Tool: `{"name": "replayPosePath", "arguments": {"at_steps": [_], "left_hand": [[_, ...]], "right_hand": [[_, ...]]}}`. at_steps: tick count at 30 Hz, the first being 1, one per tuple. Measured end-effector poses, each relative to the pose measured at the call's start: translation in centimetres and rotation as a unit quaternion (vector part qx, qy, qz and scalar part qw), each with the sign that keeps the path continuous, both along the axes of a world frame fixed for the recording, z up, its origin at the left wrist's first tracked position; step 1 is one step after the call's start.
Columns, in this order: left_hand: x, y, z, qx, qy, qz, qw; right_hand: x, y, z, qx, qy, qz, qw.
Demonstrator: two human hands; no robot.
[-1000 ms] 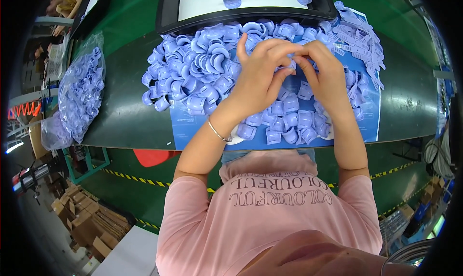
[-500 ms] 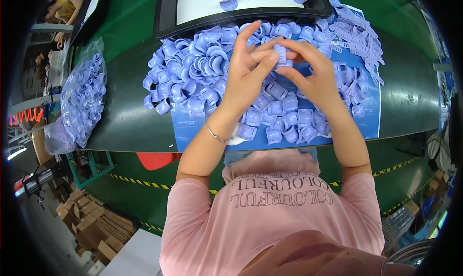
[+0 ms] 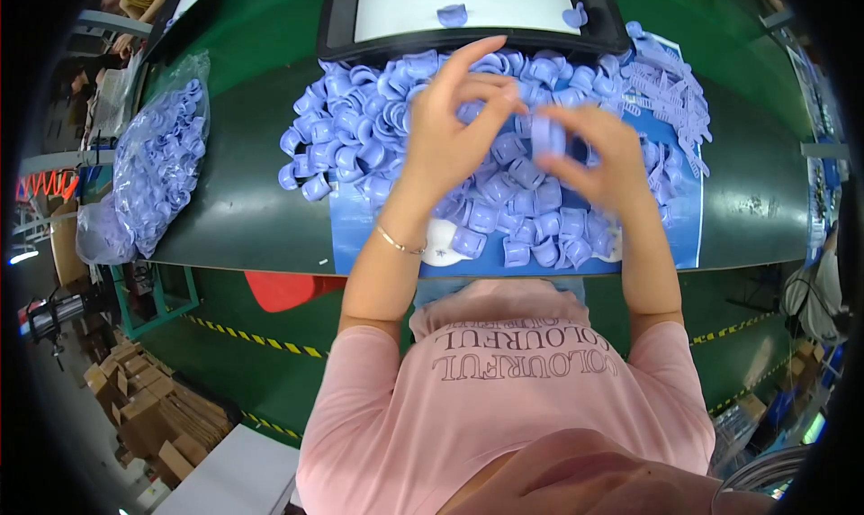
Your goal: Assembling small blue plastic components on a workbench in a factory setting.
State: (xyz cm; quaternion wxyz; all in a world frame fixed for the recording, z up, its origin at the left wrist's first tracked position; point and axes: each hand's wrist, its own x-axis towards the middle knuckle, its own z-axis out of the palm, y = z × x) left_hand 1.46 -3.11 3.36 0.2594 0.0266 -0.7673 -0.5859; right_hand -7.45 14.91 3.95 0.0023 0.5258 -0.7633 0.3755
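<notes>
Gripping a lavender-blue curved plastic cuff [image 3: 547,139] between thumb and fingers, the right hand [image 3: 605,150] holds it above the middle of the heaped parts, with motion softening its outline. The left hand [image 3: 453,128] is just to its left, thumb close to the fingers and index finger raised; whether its grip has anything in it, I cannot tell.

Judging by the amount lying loose, the work looks far from finished, though nothing clearly separates handled pieces from untouched ones. Around the hands, a broad heap of cuffs [image 3: 346,128] spreads to the far left, many nested like stacked shells. Nearer the person, a looser group of cuffs [image 3: 543,222] shows smooth, rounded backs with slots. To the far right is a tangle of slotted straps [image 3: 670,87], thin and flat beside the bowed cuffs. Just two pieces [image 3: 453,15] rest on the white, flat panel of the black-rimmed tray [image 3: 337,15] at the far side, perhaps a small finished share.

Beneath the heaps, a glossy blue sheet [image 3: 688,231] covers part of the dark green, dully shining surface [image 3: 243,191]. At the left end, a crinkled clear plastic bag [image 3: 162,150] bulges with more lavender-blue parts, suggesting further stock to go through.
</notes>
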Motion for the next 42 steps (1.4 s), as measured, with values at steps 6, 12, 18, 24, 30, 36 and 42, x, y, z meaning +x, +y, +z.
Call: {"name": "replayPosePath", "arguments": {"at_steps": [6,12,18,24,30,36,42], "left_hand": [[4.3,-2.0,4.7,-0.078,0.142,0.242,0.957],[6.9,2.9,1.1,-0.504,0.014,-0.082,0.860],[5.8,5.2,-4.0,-0.563,0.105,-0.293,0.766],[2.2,3.7,-5.4,-0.537,0.065,-0.283,0.792],[-2.2,2.8,-5.4,-0.548,0.070,-0.176,0.815],[-2.6,2.3,-4.1,-0.522,0.030,-0.061,0.850],[-0.6,3.1,-2.1,-0.472,0.065,-0.050,0.878]], "right_hand": [[3.1,0.1,4.2,-0.168,0.356,0.201,0.897],[-5.4,-1.8,7.6,-0.063,0.269,0.059,0.959],[-1.3,6.0,2.6,0.197,0.241,0.096,0.945],[0.6,12.4,-1.1,0.280,0.156,-0.059,0.946],[-0.4,9.6,-4.4,0.191,0.120,-0.120,0.967],[-3.1,5.1,-6.0,0.135,0.163,-0.148,0.966],[-7.8,7.0,-3.3,0.060,0.205,-0.191,0.958]]}}
